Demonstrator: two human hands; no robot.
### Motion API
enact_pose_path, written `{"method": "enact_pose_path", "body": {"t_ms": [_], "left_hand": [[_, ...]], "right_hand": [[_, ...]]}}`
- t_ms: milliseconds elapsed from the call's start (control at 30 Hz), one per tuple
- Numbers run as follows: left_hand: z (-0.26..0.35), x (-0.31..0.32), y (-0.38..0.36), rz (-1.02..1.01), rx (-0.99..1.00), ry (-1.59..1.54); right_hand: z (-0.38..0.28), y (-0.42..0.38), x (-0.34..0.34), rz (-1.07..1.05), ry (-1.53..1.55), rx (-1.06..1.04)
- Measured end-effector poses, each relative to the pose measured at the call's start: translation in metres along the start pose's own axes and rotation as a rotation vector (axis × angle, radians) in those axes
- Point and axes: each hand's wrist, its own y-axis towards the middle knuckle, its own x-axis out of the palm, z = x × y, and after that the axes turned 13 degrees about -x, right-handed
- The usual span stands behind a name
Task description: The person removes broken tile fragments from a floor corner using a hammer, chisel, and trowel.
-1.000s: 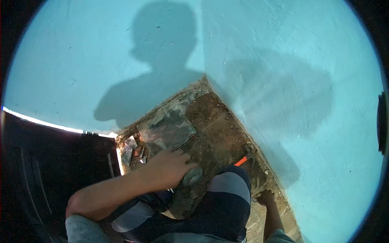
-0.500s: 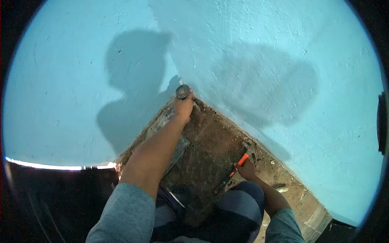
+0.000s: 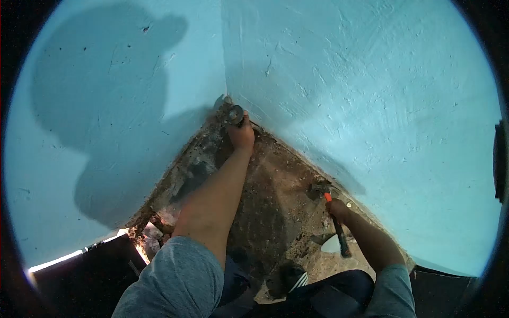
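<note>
In the corner where two blue walls meet the floor, my left hand (image 3: 242, 137) is closed round a chisel. Only the chisel's round dark guard and striking end (image 3: 235, 114) show; its shaft and tip are hidden below. To the right, near the foot of the right wall, my right hand (image 3: 338, 210) grips a claw hammer by its orange and black handle (image 3: 339, 233). The hammer's dark metal head (image 3: 319, 187) points away from me, low over the dirt floor and well apart from the chisel.
Blue walls (image 3: 328, 106) close in on both sides. Dirt and rubble cover the floor (image 3: 265, 206). A white pointed piece (image 3: 331, 244) lies beside the hammer handle. Broken chunks (image 3: 152, 233) sit at the left wall's end. A striped shoe (image 3: 294, 276) is below.
My view has shifted, and more of the left floor edge shows. The hammer has turned in my right hand, its handle end swinging from lower left to lower right. My left hand still holds the chisel at the corner.
</note>
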Motion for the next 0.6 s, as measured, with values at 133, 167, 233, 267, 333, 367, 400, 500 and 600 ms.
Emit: {"method": "enact_pose_path", "body": {"t_ms": [133,167,233,267,333,367,400,500,600], "left_hand": [[-0.019,-0.009,0.012,-0.007,-0.135,0.194],[-0.021,-0.015,0.013,-0.048,-0.143,0.209],[-0.022,-0.024,0.009,-0.085,-0.152,0.190],[-0.019,-0.023,0.010,-0.061,-0.141,0.179],[-0.018,-0.023,0.012,0.007,-0.125,0.194],[-0.017,-0.022,0.012,0.047,-0.147,0.210],[-0.018,-0.020,0.014,0.086,-0.170,0.225],[-0.022,-0.010,0.017,0.170,-0.199,0.162],[-0.027,-0.003,0.019,0.151,-0.076,0.018]], "right_hand": [[-0.005,0.004,-0.026,-0.162,-0.344,-0.240],[-0.009,0.005,-0.024,-0.136,-0.236,-0.201],[-0.047,-0.012,-0.013,-0.045,0.019,-0.038],[-0.066,-0.017,-0.011,0.017,0.160,0.080],[-0.062,-0.014,-0.006,0.027,0.150,0.080],[-0.060,-0.016,-0.006,0.028,0.140,0.082],[-0.063,-0.017,-0.006,0.041,0.154,0.096],[-0.071,-0.019,-0.004,0.065,0.206,0.132],[-0.068,-0.020,-0.003,0.043,0.168,0.095]]}}
